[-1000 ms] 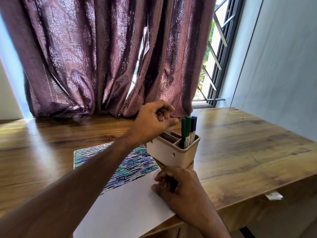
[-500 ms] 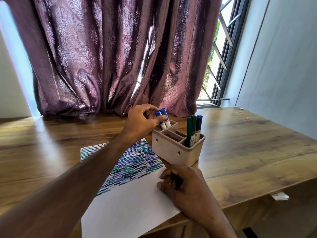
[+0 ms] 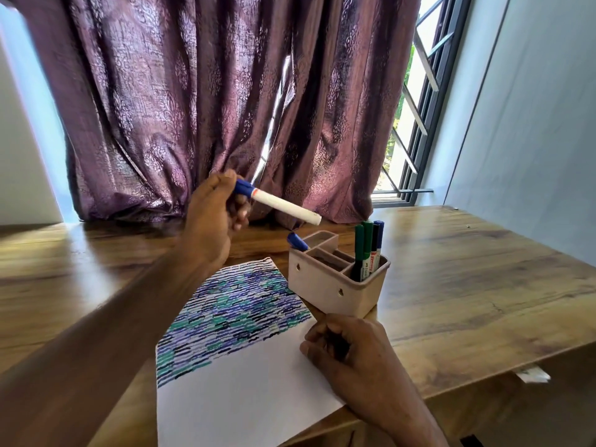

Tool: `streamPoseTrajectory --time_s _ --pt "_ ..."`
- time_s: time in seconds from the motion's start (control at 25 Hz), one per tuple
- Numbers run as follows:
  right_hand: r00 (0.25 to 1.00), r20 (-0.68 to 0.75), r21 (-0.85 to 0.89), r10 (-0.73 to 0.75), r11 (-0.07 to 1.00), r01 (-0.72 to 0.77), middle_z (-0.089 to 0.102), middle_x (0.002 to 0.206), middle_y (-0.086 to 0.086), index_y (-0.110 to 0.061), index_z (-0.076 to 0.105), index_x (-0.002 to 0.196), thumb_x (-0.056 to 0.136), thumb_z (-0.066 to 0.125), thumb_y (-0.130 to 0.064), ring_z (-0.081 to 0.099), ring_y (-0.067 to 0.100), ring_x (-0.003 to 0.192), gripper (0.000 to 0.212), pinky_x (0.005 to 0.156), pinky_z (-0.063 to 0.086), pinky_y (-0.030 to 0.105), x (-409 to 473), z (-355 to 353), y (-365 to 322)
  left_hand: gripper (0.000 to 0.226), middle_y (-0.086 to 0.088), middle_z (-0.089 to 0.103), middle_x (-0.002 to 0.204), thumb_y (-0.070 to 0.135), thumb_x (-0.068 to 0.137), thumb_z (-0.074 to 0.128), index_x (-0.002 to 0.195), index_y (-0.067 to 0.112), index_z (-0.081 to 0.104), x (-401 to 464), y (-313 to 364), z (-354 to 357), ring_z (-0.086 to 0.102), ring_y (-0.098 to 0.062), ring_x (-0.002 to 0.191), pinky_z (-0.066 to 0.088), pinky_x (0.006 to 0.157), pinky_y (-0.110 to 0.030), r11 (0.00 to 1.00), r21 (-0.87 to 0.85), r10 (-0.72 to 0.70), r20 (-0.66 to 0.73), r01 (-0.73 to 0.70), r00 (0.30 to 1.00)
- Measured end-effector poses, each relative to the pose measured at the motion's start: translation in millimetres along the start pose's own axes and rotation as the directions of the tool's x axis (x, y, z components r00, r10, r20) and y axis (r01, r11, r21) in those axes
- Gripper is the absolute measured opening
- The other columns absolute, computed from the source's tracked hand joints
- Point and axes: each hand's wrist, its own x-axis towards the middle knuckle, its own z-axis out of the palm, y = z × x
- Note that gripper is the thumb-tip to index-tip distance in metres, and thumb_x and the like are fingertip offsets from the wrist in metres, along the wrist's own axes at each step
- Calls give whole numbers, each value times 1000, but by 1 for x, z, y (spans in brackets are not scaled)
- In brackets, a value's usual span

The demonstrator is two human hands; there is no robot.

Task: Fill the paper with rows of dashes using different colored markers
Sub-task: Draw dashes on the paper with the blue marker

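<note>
1. The left hand (image 3: pixel 216 217), in the centre of the frame above the tabletop (image 3: pixel 467 285), gripped a blue-capped marker (image 3: pixel 279 203) by its cap end. The white barrel slanted down to the right, clear of the holder.
2. The right hand (image 3: pixel 351 346), lower right of centre, rested on the paper (image 3: pixel 245 391) with its fingers curled under. Something dark showed between those fingers, but I could not tell whether it was a held thing or only shadow.
3. The step in hand looked like fetching a fresh colour. To do it well, the cap had to come off cleanly; since the left hand held the cap end, the right hand would best take the barrel and pull straight, not twist sideways.
4. The writing hand should have kept the tip off the sheet until it sat at the start of the next row.
5. The paper lay at the lower centre of the frame. Its upper part was filled with blue, teal and black dashes (image 3: pixel 232 314); the lower part was bare white. New rows belonged just beneath the filled band, parallel to it.
6. The free hand ought to have pinned the sheet while dashes went down, since it overhung the near edge.
7. The beige holder (image 3: pixel 335 285) stood touching the paper's right corner, with green and blue markers (image 3: pixel 367 250) upright and another blue cap (image 3: pixel 297 241) leaning out, so an elbow sweep risked tipping it.
</note>
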Motion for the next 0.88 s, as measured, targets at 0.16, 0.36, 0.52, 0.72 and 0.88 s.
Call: streamPoseTrajectory --time_s 0.16,0.36,0.52,0.72,0.88 --pt "1000 -2 44 0 999 0 64 84 -20 -41 60 112 82 65 -51 61 3 75 31 60 48 10 -1 -2 -7 9 -6 58 65 23 88 63 85 15 67 -45 -21 -30 46 -12 52 33 50 -25 965 112 -260 304 237 916" --pt "997 -53 230 -64 970 75 69 89 -17 -49 50 121 81 51 -60 65 6 80 42 63 53 16 -2 -3 -5 17 -5 66 83 2 85 71 98 3 61 -72 -31 -31 57 -9 66 45 58 -20 913 401 -332 627 73 705" --pt "990 -141 447 13 893 52 74 85 -2 -29 66 108 77 61 -49 65 10 65 37 58 53 19 -3 -7 1 22 -7 71 96 -9 83 70 100 0 61 -81 -24 -27 67 -14 84 55 74 -26 866 497 -340 658 -48 672" --pt "989 -149 448 11 892 58 73 75 2 -17 72 92 73 69 -37 66 16 63 28 59 53 21 -2 -14 8 26 3 69 100 9 79 80 102 15 68 -92 -29 -17 66 -15 93 55 76 -24 800 559 -305 691 -217 656" --pt "981 -191 426 -30 898 111 74 78 1 -16 74 86 74 75 -29 69 20 66 18 56 56 24 -4 -13 11 23 9 69 94 19 78 81 99 19 71 -97 -38 -9 64 -17 94 56 80 -30 752 559 -215 709 -350 671"
